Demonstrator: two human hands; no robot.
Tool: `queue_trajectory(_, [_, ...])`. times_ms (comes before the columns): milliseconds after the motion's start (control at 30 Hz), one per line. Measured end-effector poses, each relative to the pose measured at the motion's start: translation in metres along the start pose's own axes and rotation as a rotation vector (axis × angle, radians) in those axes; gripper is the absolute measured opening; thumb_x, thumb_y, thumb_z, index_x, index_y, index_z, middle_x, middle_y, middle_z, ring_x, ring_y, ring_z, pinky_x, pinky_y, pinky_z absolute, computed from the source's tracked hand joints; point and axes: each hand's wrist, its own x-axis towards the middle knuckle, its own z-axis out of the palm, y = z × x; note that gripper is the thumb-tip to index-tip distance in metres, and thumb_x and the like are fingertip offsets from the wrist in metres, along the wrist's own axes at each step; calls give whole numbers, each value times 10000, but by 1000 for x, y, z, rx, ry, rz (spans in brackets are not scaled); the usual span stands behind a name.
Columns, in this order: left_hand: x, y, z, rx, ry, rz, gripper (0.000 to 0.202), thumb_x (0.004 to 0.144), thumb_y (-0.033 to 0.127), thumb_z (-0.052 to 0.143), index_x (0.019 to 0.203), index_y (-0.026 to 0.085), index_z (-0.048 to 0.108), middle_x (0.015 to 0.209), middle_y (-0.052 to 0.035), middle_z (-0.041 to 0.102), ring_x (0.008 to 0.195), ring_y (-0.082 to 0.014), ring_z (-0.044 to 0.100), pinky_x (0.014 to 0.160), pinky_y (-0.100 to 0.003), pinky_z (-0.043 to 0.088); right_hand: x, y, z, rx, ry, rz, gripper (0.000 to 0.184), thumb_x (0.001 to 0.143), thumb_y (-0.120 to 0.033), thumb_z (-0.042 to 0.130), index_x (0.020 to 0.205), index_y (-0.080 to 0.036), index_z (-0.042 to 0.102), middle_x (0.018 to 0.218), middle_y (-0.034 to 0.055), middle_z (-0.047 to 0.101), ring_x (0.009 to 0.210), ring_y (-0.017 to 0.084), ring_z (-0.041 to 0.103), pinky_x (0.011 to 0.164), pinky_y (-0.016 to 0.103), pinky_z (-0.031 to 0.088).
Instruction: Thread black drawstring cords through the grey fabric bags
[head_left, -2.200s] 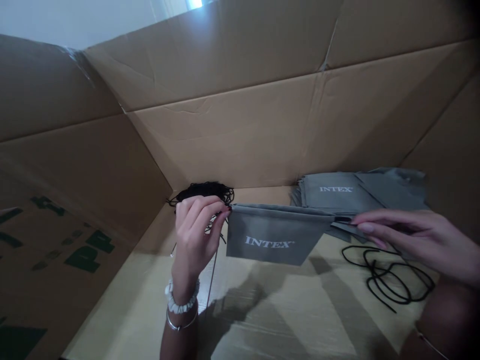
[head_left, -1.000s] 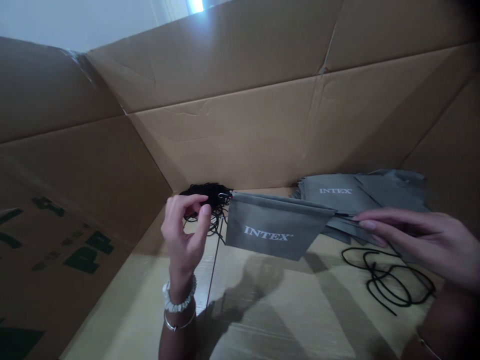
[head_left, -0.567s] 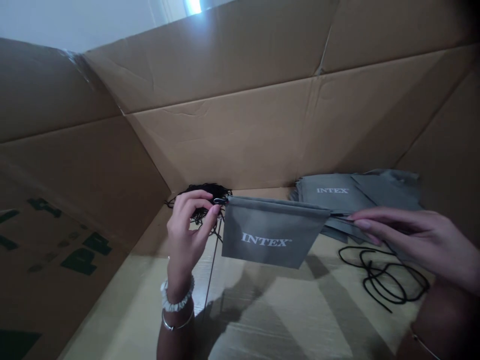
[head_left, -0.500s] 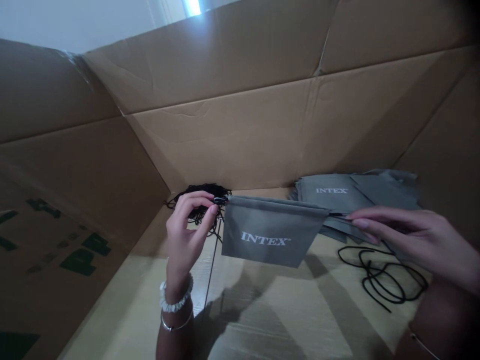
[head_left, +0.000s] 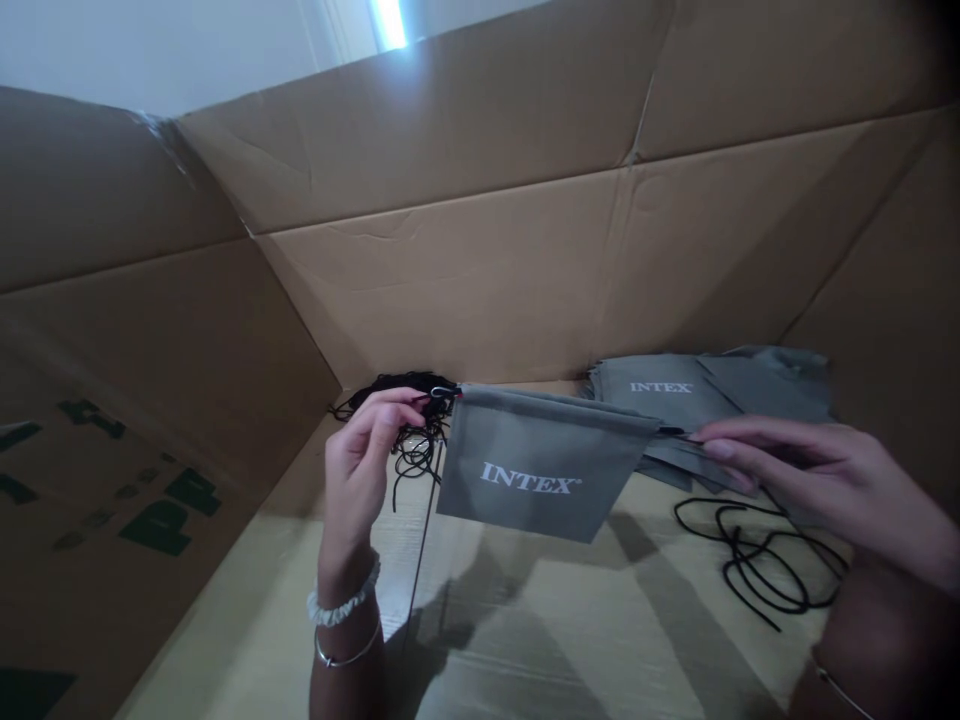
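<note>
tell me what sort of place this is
Probably a makeshift hand-work station, whether at home or in a workshop I can't tell: cardboard walls screen the surface, with a stack of grey INTEX pouches and a heap of black cords near the back.

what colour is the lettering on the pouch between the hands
White lettering on grey pouch; head view.

Dim overall; a bright light (head_left: 388, 22) glares above the cardboard wall (head_left: 435, 290). Soft shadows (head_left: 487, 580) cross the bench (head_left: 255, 590). The view's upper-right corner blackens.
</note>
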Motion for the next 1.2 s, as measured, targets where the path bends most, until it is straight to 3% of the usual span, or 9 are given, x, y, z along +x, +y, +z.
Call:
queue_trajectory(300, [-1, -6, 6, -235, 32, -129, 119, 862, 268, 684, 973, 228, 669, 906, -42, 694, 811, -136, 661, 726, -251, 550, 9, 22, 8, 144, -85, 84, 302, 747, -495, 707, 830, -209, 760, 651, 47, 665, 509, 142, 549, 457, 215, 429])
queue_trajectory(400, [-3, -5, 9, -253, -121, -155, 198, 877, 306, 658, 1061, 232, 659, 950, -65, 687, 802, -149, 653, 705, -266, 549, 12, 28, 14, 210, -99, 144, 357, 708, -532, 735, 811, -191, 759, 595, 42, 629, 484, 135, 511, 451, 224, 399])
queue_trajectory(500, [-5, -5, 10, -239, -316, -166, 206, 899, 392, 609, 889, 205, 697, 830, -55, 659, 719, -146, 609, 638, -270, 520, 15, 29, 16, 248, -95, 181, 379, 668, -549, 756, 773, -185, 760, 570, 41, 613, 464, 131, 493, 447, 232, 389])
queue_trajectory(567, [-6, -6, 8, -277, -372, -199, 239, 880, 414, 628, 783, 199, 662, 754, -40, 626, 662, -137, 576, 587, -263, 489, 16, 29, 16, 260, -85, 202, 380, 639, -552, 772, 747, -188, 761, 576, 46, 622, 457, 134, 493, 442, 239, 392])
queue_trajectory(667, [-4, -6, 2, -399, -376, -282, 159, 866, 370, 657, 896, 217, 626, 660, -15, 598, 588, -133, 552, 566, -273, 465, 16, 30, 15, 267, -49, 230, 371, 611, -547, 788, 729, -196, 762, 603, 53, 643, 460, 138, 499, 437, 241, 398])
queue_trajectory(800, [3, -7, -16, -680, -298, -320, 204, 860, 297, 649, 1053, 266, 593, 549, 42, 484, 469, -100, 448, 504, -257, 398, 16, 29, 14, 273, -32, 255, 375, 597, -553, 794, 718, -199, 763, 585, 50, 635, 468, 142, 503, 447, 243, 405])
queue_trajectory(967, [8, -24, -50, -849, -90, -289, 108, 780, 351, 651, 726, 268, 610, 491, 34, 387, 406, -90, 296, 428, -264, 289, 17, 23, 14, 302, 0, 290, 396, 537, -565, 815, 686, -202, 762, 597, 54, 647, 466, 141, 503, 443, 246, 405])
queue_trajectory(1067, [6, -35, -63, -752, 112, -215, 107, 789, 380, 587, 849, 361, 674, 577, 7, 557, 430, -116, 361, 420, -290, 244, 17, 21, 14, 314, 8, 294, 385, 539, -551, 818, 677, -197, 758, 574, 48, 634, 459, 135, 494, 437, 240, 395])
queue_trajectory(1200, [0, -36, -67, -606, 276, -37, 322, 801, 366, 626, 1095, 496, 637, 920, 58, 713, 567, -120, 522, 430, -295, 283, 16, 27, 14, 334, 1, 276, 349, 590, -517, 809, 710, -193, 757, 531, 33, 600, 445, 127, 479, 427, 232, 377])
